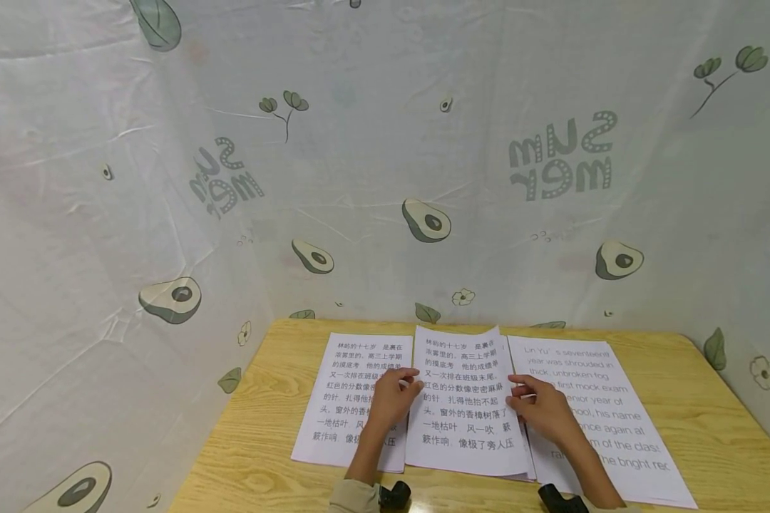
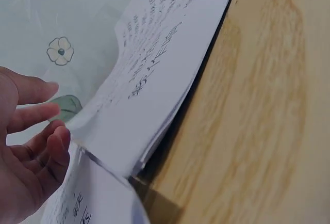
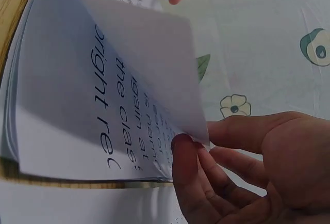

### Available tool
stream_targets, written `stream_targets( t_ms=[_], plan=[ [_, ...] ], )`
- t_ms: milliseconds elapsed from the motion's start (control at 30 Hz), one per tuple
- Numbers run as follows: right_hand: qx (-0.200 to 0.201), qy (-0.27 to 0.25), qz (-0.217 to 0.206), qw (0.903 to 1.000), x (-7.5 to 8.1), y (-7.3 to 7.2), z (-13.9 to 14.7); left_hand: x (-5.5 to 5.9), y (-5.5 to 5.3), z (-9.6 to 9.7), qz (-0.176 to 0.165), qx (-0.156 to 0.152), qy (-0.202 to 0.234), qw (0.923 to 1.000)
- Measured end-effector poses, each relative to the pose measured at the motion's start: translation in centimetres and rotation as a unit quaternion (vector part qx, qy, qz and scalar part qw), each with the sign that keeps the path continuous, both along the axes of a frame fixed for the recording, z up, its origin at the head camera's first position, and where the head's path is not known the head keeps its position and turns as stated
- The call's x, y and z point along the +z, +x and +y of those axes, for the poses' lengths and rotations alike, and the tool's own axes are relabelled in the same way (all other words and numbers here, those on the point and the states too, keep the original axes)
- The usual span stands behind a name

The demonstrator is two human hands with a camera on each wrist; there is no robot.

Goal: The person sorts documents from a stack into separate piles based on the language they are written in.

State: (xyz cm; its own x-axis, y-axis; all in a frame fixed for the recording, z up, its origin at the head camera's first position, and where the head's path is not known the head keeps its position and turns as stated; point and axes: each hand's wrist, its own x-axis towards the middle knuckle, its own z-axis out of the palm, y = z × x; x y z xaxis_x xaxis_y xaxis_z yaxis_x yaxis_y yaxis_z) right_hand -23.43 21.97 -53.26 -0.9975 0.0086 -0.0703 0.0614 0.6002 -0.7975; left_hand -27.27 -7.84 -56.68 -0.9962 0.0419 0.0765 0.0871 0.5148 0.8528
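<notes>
Three printed paper stacks lie side by side on the wooden table. My right hand [image 1: 542, 410] pinches the right edge of the top sheet [image 3: 160, 53] of the middle stack [image 1: 462, 427] between thumb and fingers. This sheet, printed in Chinese, is lifted and bowed, and in the right wrist view English print shows on the page [image 3: 62, 105] beneath it. My left hand [image 1: 393, 399] is by the middle stack's left edge, over the left stack [image 1: 321, 420], its fingers loosely bent and holding nothing. Whether its fingertips touch the paper is unclear.
The right stack [image 1: 642, 456], in English, lies partly under my right hand and forearm. The wooden table [image 1: 244, 420] ends at the back against a pale curtain [image 1: 359, 178] with avocado prints, which also hangs along both sides.
</notes>
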Motion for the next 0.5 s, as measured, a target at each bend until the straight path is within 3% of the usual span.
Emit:
stream_targets(
  t_ms=[200,500],
  plan=[
    [-0.005,-0.024,0.000,0.9997,-0.17,0.20,0.02,0.25,0.30,0.56,0.000,0.005,0.026,0.9997],
    [-0.009,0.001,-0.017,0.9998,-0.22,-0.02,0.42,-0.29,0.15,0.45,0.006,0.018,0.003,0.9998]
  ],
)
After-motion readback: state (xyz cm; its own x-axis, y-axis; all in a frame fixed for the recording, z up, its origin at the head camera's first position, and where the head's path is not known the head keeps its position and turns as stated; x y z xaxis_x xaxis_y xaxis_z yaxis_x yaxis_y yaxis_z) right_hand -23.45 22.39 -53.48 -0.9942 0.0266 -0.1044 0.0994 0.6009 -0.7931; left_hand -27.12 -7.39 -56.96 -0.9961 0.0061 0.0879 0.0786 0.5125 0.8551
